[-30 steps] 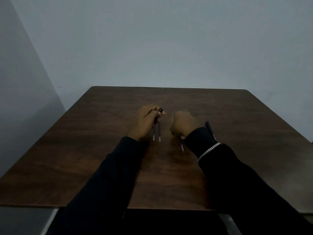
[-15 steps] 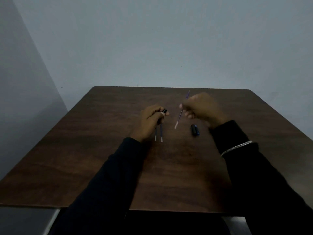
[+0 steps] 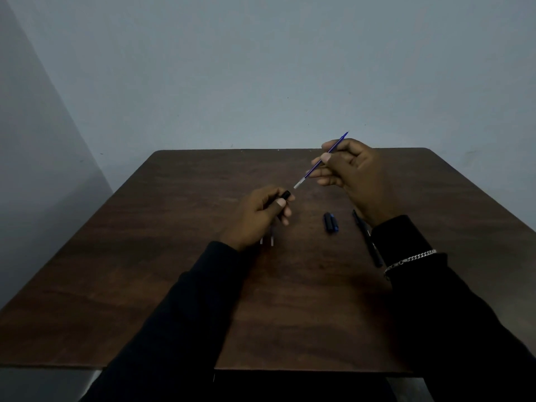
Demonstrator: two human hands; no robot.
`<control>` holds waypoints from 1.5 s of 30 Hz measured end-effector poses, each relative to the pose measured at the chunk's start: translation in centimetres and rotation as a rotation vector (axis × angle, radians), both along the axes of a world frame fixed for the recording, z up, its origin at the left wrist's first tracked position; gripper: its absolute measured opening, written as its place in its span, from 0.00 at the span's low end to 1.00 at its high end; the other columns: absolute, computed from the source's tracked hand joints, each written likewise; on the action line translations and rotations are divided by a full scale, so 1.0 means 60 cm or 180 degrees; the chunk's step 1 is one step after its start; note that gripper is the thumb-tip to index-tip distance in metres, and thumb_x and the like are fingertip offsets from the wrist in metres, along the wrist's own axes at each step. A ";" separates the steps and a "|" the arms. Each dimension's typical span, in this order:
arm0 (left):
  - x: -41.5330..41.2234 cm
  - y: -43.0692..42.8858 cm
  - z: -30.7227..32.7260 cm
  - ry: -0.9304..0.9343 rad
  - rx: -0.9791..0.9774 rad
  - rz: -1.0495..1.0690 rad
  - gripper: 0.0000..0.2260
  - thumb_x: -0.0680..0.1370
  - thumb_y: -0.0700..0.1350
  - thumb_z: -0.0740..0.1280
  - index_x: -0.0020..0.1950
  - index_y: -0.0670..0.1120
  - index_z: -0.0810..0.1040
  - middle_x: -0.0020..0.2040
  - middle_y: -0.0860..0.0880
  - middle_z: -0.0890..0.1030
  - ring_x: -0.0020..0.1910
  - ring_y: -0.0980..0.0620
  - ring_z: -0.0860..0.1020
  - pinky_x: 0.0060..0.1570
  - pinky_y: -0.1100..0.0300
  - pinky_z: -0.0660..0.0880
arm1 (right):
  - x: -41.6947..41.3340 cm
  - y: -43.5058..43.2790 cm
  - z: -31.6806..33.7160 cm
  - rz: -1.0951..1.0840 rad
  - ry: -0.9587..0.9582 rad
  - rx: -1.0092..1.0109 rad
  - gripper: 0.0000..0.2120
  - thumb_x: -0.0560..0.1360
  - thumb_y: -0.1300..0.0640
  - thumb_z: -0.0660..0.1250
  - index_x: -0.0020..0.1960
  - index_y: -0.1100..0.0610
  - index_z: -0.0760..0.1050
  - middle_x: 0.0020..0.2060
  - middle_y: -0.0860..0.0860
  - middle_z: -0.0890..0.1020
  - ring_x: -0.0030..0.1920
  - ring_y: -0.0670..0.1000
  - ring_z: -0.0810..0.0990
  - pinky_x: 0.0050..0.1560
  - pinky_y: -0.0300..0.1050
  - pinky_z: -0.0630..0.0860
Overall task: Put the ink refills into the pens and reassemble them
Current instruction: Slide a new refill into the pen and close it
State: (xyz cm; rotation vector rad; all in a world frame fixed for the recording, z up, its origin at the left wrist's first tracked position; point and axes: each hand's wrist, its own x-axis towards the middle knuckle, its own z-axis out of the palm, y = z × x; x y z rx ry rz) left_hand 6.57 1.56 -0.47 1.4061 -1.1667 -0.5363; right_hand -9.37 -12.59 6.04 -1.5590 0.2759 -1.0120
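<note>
Hands first: I am watching the right hand [image 3: 352, 175] pinching a blue ink refill [image 3: 319, 162] between thumb and fingers, raised above the far part of the table [image 3: 145, 271]. The left hand [image 3: 258, 216] is closing around a dark pen barrel [image 3: 285, 195], with only the barrel's open end showing past the thumb.

What I am judging everything on is the line between those two. The refill is slanting, its coloured tip up and away to the right, its pale end pointing down and left toward the barrel's mouth. That pale end is hanging near the opening but apart from it, not yet inside. The barrel seems to be angling up and right to meet it, so the two long axes are lying roughly in one line. I am reading the next move as a short slide of the right hand down that slant while the left is keeping the barrel steady; a small tilt could send the end past the rim.

Outward from there, two more refills [image 3: 266, 241] are peeking out just beneath the left hand. A short dark cap piece [image 3: 330, 223] is lying between the hands, and a long black pen [image 3: 367, 237] is resting beside the right sleeve.
</note>
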 end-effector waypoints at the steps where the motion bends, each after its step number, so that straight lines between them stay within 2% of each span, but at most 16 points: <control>1: -0.002 0.001 0.000 -0.0014 0.0005 0.0000 0.11 0.83 0.45 0.61 0.53 0.53 0.84 0.41 0.52 0.85 0.39 0.54 0.84 0.36 0.66 0.77 | 0.001 0.001 -0.001 0.0005 0.0021 -0.0034 0.05 0.80 0.63 0.67 0.55 0.58 0.79 0.45 0.59 0.88 0.44 0.61 0.89 0.38 0.44 0.83; 6: -0.009 0.001 0.001 -0.0094 0.0100 -0.0043 0.10 0.84 0.46 0.61 0.55 0.53 0.83 0.42 0.52 0.85 0.39 0.53 0.84 0.35 0.65 0.77 | -0.001 0.000 -0.009 0.0043 0.0084 -0.0161 0.06 0.81 0.64 0.67 0.57 0.61 0.78 0.46 0.60 0.87 0.45 0.63 0.88 0.38 0.44 0.83; 10: -0.011 0.002 0.002 -0.0246 0.0246 -0.0055 0.10 0.85 0.45 0.61 0.57 0.50 0.82 0.43 0.51 0.85 0.41 0.51 0.84 0.41 0.56 0.79 | 0.002 -0.002 -0.014 0.0095 0.0095 -0.0256 0.06 0.80 0.62 0.67 0.57 0.59 0.78 0.46 0.59 0.87 0.45 0.62 0.88 0.38 0.44 0.83; 14: -0.012 0.003 0.004 -0.0353 0.0272 -0.0029 0.10 0.86 0.42 0.60 0.58 0.46 0.82 0.43 0.51 0.84 0.40 0.52 0.84 0.41 0.57 0.78 | 0.004 -0.005 -0.016 0.0102 0.0065 -0.0295 0.05 0.80 0.61 0.68 0.56 0.58 0.79 0.45 0.58 0.87 0.44 0.61 0.88 0.37 0.44 0.83; 22: -0.017 0.005 0.007 -0.0317 0.0304 -0.0057 0.10 0.87 0.42 0.60 0.60 0.46 0.81 0.44 0.49 0.85 0.41 0.50 0.83 0.41 0.56 0.78 | 0.002 -0.007 -0.020 0.0073 0.0080 -0.0258 0.06 0.80 0.63 0.67 0.56 0.59 0.79 0.45 0.58 0.87 0.44 0.61 0.88 0.36 0.42 0.82; 27: -0.024 0.008 0.014 -0.0375 0.0208 -0.0047 0.10 0.88 0.39 0.60 0.61 0.39 0.80 0.44 0.43 0.83 0.39 0.48 0.82 0.41 0.52 0.78 | 0.005 0.001 -0.027 0.0185 0.0386 -0.0500 0.06 0.77 0.59 0.71 0.54 0.57 0.82 0.45 0.56 0.88 0.45 0.54 0.88 0.38 0.43 0.83; 29: -0.026 0.009 0.016 -0.0383 0.0147 -0.0059 0.10 0.88 0.37 0.59 0.61 0.37 0.79 0.44 0.42 0.82 0.38 0.49 0.81 0.39 0.57 0.76 | 0.009 0.005 -0.035 0.0225 0.0560 -0.0669 0.06 0.77 0.57 0.72 0.53 0.55 0.84 0.44 0.55 0.88 0.45 0.51 0.88 0.38 0.42 0.82; 36: -0.021 0.008 0.011 -0.0434 0.0045 -0.0128 0.09 0.88 0.40 0.59 0.60 0.41 0.79 0.44 0.44 0.83 0.38 0.50 0.82 0.38 0.61 0.76 | 0.014 0.003 -0.041 0.0296 0.0625 -0.0675 0.06 0.76 0.54 0.73 0.53 0.51 0.85 0.43 0.53 0.88 0.43 0.51 0.87 0.38 0.43 0.82; 38: -0.021 0.007 0.008 -0.0426 0.0030 -0.0149 0.09 0.87 0.41 0.60 0.60 0.43 0.79 0.43 0.46 0.83 0.38 0.49 0.82 0.38 0.59 0.77 | 0.014 0.002 -0.040 0.0306 0.0595 -0.0673 0.06 0.75 0.53 0.73 0.52 0.51 0.85 0.43 0.53 0.88 0.43 0.51 0.88 0.38 0.42 0.82; 42: -0.023 0.005 0.004 -0.0438 0.0002 -0.0141 0.08 0.86 0.43 0.61 0.57 0.48 0.80 0.42 0.48 0.84 0.38 0.48 0.82 0.41 0.46 0.78 | 0.012 0.003 -0.040 0.0292 0.0608 -0.0690 0.04 0.74 0.50 0.74 0.48 0.47 0.85 0.44 0.52 0.88 0.42 0.50 0.88 0.37 0.42 0.81; 44: -0.023 0.005 0.003 -0.0495 -0.0021 -0.0119 0.09 0.86 0.45 0.61 0.57 0.47 0.80 0.42 0.47 0.84 0.37 0.49 0.82 0.40 0.48 0.79 | 0.012 0.003 -0.041 0.0311 0.0675 -0.0757 0.02 0.74 0.48 0.75 0.46 0.45 0.85 0.45 0.51 0.88 0.43 0.49 0.87 0.37 0.42 0.81; 45: -0.023 0.005 0.002 -0.0536 -0.0033 -0.0103 0.09 0.86 0.45 0.61 0.57 0.47 0.80 0.42 0.47 0.84 0.36 0.50 0.82 0.39 0.53 0.79 | 0.012 0.003 -0.042 0.0331 0.0707 -0.0795 0.02 0.74 0.47 0.75 0.45 0.44 0.85 0.45 0.51 0.88 0.43 0.49 0.87 0.37 0.41 0.81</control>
